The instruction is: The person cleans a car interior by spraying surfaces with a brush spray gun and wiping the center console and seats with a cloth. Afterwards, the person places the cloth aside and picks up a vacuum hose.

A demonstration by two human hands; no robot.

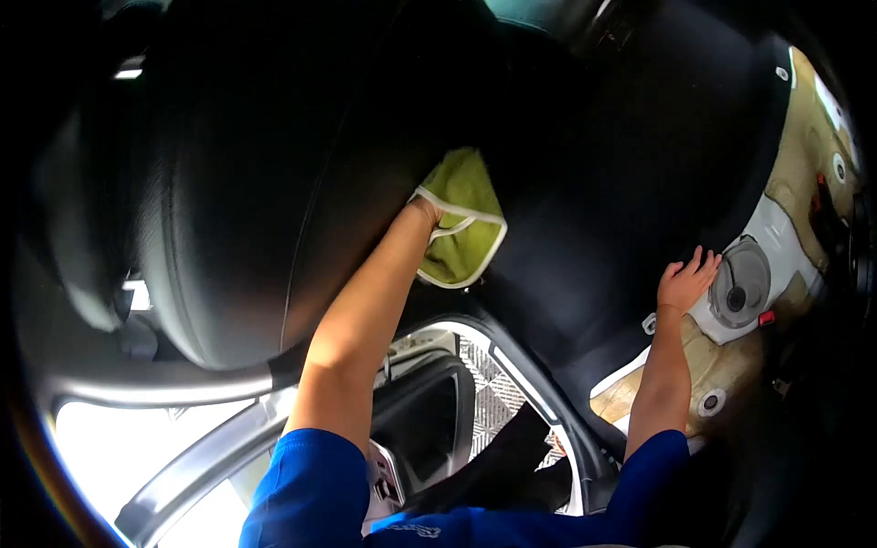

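My left hand [427, 212] is mostly covered by a green cloth [466, 233] with pale edging, and its fingers are hidden in the folds. The cloth lies against the black surface beside a dark leather-like car seat [247, 201]. To the right, my right hand [683, 285] rests palm down with its fingers spread, at the edge of a round grey cover [738, 285] on the bare white metal floor. Nothing shows in that hand.
Tan padding [639, 388] and white metal lie exposed on the right, with a red buckle [766, 319] near the round cover. Below, an open car door [429, 420] and its frame show a patterned floor [493, 393] outside. Deep shadow hides the far right.
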